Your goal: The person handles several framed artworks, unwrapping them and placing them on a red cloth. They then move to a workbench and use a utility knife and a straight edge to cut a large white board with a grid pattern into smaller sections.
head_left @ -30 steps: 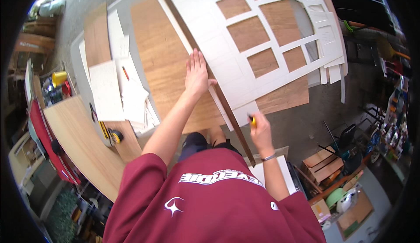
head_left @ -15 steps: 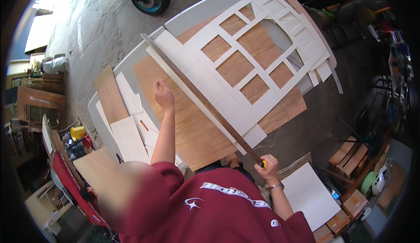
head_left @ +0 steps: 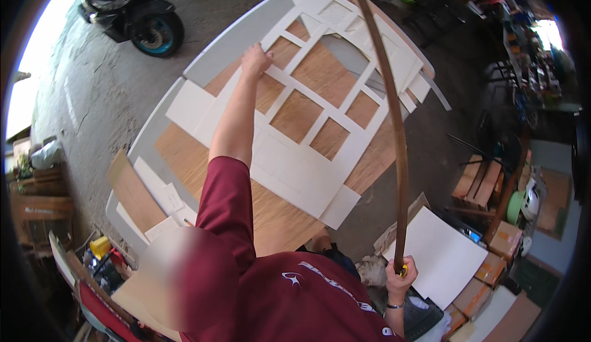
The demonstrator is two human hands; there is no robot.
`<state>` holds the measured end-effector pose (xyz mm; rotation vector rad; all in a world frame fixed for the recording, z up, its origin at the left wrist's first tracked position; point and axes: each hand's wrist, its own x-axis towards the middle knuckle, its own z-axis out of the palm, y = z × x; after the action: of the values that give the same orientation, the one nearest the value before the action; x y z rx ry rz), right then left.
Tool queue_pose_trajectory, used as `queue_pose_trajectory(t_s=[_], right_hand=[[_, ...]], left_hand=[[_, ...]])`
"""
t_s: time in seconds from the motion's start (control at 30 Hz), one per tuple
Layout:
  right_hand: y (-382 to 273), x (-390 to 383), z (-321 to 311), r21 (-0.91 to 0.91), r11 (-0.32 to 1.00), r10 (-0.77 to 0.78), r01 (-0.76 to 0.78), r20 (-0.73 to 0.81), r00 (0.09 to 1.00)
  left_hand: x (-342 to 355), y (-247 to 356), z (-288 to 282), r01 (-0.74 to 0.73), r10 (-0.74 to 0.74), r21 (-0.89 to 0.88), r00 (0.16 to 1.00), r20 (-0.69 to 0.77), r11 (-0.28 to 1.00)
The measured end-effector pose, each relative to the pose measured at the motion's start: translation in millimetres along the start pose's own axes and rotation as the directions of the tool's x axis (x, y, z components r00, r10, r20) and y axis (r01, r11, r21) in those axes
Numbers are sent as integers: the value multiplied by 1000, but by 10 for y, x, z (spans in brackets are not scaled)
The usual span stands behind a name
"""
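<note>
My left hand (head_left: pixel 255 60) reaches across the table, its fingers curled at the left edge of a white cut-out panel (head_left: pixel 278 109) with several rectangular openings. That panel lies flat over brown plywood (head_left: pixel 286 219). At the lower right, my right hand (head_left: pixel 401 275) is closed around the near end of a long brown wooden strip (head_left: pixel 394 102). The strip stands up past the table, its far end leaving the top of the view. A small yellow and black thing (head_left: pixel 403 270) shows in the same hand; its kind is mostly hidden.
The grey table (head_left: pixel 240 31) also bears a narrow wood board (head_left: pixel 138 194) and white sheets at its left. A motorcycle (head_left: pixel 151 31) stands beyond. Right of me are a white board (head_left: pixel 440 253), cardboard boxes (head_left: pixel 511 237) and a wooden stool (head_left: pixel 477 179).
The strip has been lifted off the table and swung to the right in my right hand. My left hand has moved from above the plywood out to the white panel. The view has shifted.
</note>
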<state>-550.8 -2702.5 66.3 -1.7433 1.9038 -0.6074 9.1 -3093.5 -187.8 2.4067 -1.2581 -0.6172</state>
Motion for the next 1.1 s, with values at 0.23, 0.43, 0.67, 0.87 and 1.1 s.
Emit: queue_pose_trajectory(t_s=[0.23, 0.43, 0.67, 0.87, 1.1], right_hand=[[24, -375, -15, 29, 958, 286, -285, -167, 943], [118, -514, 70, 141, 917, 395, -373, -191, 899], [238, -286, -52, 166, 917, 388, -362, -167, 907], [395, 464, -264, 356, 900, 301, -250, -95, 949], [558, 1925, -474, 316, 919, -178, 236, -202, 963]], left_hand=[[213, 269, 29, 68, -61, 132, 997, -56, 989], [540, 151, -90, 57, -58, -157, 998, -2, 986], [83, 547, -1315, -336, 419, -412, 899, 126, 847], [-1196, 1220, -2653, -588, 558, -298, 809, -186, 752], [-3323, 1412, -3829, -421, 192, -350, 824, -533, 836]])
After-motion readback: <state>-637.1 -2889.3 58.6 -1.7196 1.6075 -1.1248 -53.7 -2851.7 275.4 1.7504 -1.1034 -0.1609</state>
